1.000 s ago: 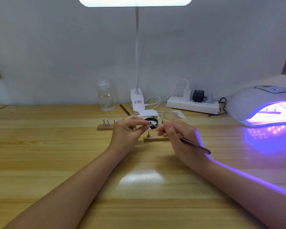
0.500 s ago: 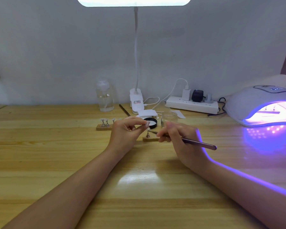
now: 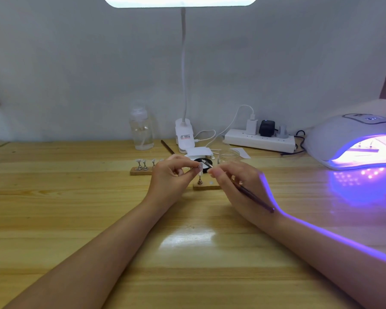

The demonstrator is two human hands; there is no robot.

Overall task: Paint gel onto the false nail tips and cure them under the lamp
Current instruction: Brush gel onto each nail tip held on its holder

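My left hand [image 3: 172, 175] pinches a small nail-tip holder [image 3: 199, 170] with a pale false nail tip on top, held just above a short wooden base [image 3: 206, 186]. My right hand [image 3: 239, 184] grips a dark gel brush [image 3: 254, 198]; its bristle end touches the held tip. One metal peg [image 3: 200, 181] stands on that base. Behind my hands is an open black gel pot [image 3: 206, 163] with a white lid. At the far right the white curing lamp [image 3: 352, 139] glows purple, with a stand and tips inside it.
A second wooden base [image 3: 140, 170] with several tipped pegs stands left of my left hand. A clear bottle [image 3: 142, 132], a clip desk lamp [image 3: 184, 134], a glass jar [image 3: 228, 156], a spare brush [image 3: 167, 147] and a power strip [image 3: 260, 140] line the wall.
My right hand has tilted the brush: its rear end dropped toward my wrist and the bristles rose onto the held tip. My left hand stayed almost still.
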